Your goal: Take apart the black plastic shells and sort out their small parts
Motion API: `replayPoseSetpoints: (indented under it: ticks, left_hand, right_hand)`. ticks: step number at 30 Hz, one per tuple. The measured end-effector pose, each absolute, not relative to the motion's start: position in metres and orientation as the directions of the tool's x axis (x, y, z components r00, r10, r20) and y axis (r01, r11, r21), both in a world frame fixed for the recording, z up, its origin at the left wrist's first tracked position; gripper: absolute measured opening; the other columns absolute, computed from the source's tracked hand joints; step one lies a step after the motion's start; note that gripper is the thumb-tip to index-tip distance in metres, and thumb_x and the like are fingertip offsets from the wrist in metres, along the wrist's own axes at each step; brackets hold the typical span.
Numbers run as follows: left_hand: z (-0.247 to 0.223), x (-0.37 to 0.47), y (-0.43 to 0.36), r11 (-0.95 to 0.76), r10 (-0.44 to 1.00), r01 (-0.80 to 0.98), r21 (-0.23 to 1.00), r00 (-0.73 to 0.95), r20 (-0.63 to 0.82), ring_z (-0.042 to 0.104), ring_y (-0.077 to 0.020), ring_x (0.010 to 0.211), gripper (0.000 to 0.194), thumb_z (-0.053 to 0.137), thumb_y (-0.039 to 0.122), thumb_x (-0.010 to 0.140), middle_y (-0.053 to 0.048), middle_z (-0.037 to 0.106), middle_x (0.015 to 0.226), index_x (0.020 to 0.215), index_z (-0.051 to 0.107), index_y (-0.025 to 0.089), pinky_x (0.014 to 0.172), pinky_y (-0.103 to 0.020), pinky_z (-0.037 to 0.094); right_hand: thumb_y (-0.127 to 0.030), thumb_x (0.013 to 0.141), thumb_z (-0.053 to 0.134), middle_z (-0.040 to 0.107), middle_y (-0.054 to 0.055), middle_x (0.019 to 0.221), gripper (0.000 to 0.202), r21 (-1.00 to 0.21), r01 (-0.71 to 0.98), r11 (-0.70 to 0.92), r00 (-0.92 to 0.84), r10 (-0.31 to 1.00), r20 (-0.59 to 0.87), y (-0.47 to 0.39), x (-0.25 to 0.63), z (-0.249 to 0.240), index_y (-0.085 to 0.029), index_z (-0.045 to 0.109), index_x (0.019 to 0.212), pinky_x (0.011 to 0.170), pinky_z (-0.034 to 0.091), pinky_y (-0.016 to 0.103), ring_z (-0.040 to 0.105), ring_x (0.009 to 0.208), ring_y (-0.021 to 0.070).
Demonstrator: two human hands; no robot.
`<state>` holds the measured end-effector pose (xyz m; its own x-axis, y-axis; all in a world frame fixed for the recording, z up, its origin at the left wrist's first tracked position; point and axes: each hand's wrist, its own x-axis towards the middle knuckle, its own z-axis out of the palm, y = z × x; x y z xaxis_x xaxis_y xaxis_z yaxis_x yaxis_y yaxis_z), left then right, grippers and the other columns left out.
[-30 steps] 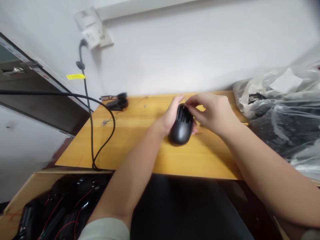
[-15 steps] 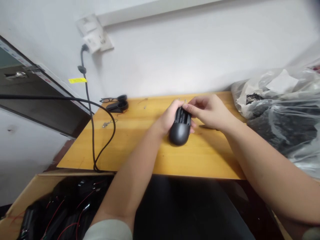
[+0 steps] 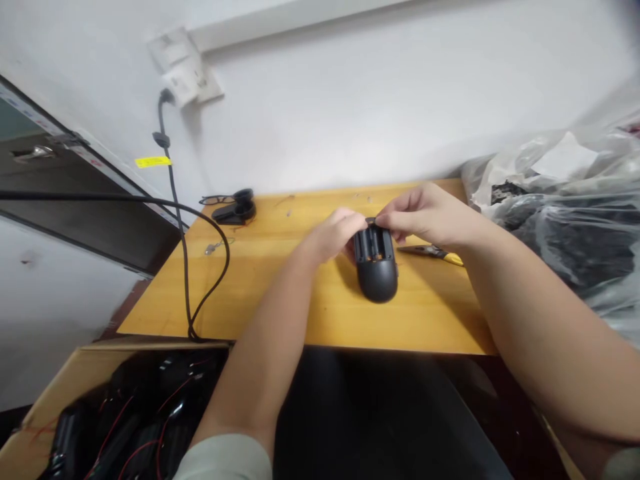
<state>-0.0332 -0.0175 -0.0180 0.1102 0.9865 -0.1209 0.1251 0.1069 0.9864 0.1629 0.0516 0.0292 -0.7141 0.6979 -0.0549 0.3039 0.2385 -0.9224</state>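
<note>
A black, round-ended plastic housing (image 3: 377, 279) with an open battery compartment is held just over the wooden table, its rounded end towards me. My left hand (image 3: 336, 235) is closed around its left side near the far end, with some fingers hidden beneath it. At the far right corner, the thumb and fingers of my right hand (image 3: 423, 217) are pinched together on the housing's edge; anything small between them is hidden. Beneath my right wrist lie pliers with yellow handles (image 3: 453, 257).
On the wooden table (image 3: 270, 293) are a black part with a round ring (image 3: 243, 205) and a small key-like metal piece (image 3: 210, 249). A black cable (image 3: 186, 280) loops down the left. Plastic bags (image 3: 575, 233) crowd the right; a cardboard box (image 3: 65, 373) holds several black wired parts.
The housing has shifted slightly right and towards me, and its compartment faces me more. My left hand has slid left along its side. More of the pliers now shows.
</note>
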Motion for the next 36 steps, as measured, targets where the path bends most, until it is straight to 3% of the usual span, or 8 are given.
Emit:
replayPoseSetpoints:
  ticks: [9,22,30,33,36]
  left_hand:
    - [-0.013,-0.037,-0.022,0.100,0.965,0.068,0.993,0.237,-0.114,0.064,-0.0205,0.044,0.026,0.059,0.040,0.068,-0.009,0.067,0.059,0.065,0.063,0.015,0.041,-0.030,0.055]
    - [-0.010,-0.040,-0.025,0.158,0.935,0.150,0.976,0.296,-0.197,0.077,-0.0240,0.067,0.022,0.059,0.036,0.075,-0.010,0.078,0.075,0.080,0.068,0.016,0.064,-0.033,0.065]
    - [-0.005,-0.036,-0.028,0.185,0.932,0.178,0.967,0.280,-0.230,0.078,-0.0234,0.070,0.018,0.057,0.030,0.078,-0.011,0.078,0.079,0.084,0.066,0.016,0.064,-0.031,0.064]
    - [-0.002,-0.037,-0.028,0.219,0.935,0.178,0.959,0.244,-0.259,0.076,-0.0219,0.064,0.019,0.057,0.031,0.078,-0.010,0.076,0.074,0.084,0.065,0.016,0.058,-0.029,0.062]
    - [0.001,-0.039,-0.027,0.262,0.941,0.170,0.950,0.174,-0.290,0.072,-0.0211,0.057,0.021,0.057,0.033,0.080,-0.010,0.074,0.070,0.085,0.065,0.014,0.053,-0.028,0.059]
  right_hand:
    - [-0.027,0.075,0.076,0.069,0.006,0.062,0.014,-0.910,0.304,0.280,-0.734,0.679,-0.036,0.047,0.166,0.030,-0.014,0.081,0.078,0.047,0.040,0.025,0.056,0.054,0.0138]
    - [-0.023,0.069,0.070,0.061,0.002,0.055,0.007,-0.901,0.285,0.326,-0.744,0.669,0.007,0.048,0.164,0.028,-0.018,0.074,0.068,0.043,0.031,0.025,0.049,0.048,0.0118]
    - [-0.022,0.071,0.070,0.059,0.000,0.054,0.005,-0.894,0.305,0.330,-0.737,0.675,-0.002,0.050,0.166,0.026,-0.018,0.072,0.069,0.043,0.028,0.025,0.047,0.046,0.0109]
    - [-0.023,0.075,0.070,0.060,0.000,0.054,0.007,-0.911,0.277,0.304,-0.741,0.672,-0.001,0.052,0.165,0.024,-0.018,0.071,0.071,0.044,0.033,0.026,0.049,0.045,0.0116]
    - [-0.030,0.087,0.070,0.062,0.000,0.058,0.021,-0.929,0.225,0.293,-0.750,0.661,0.026,0.052,0.160,0.020,-0.018,0.066,0.069,0.050,0.041,0.026,0.055,0.050,0.0127]
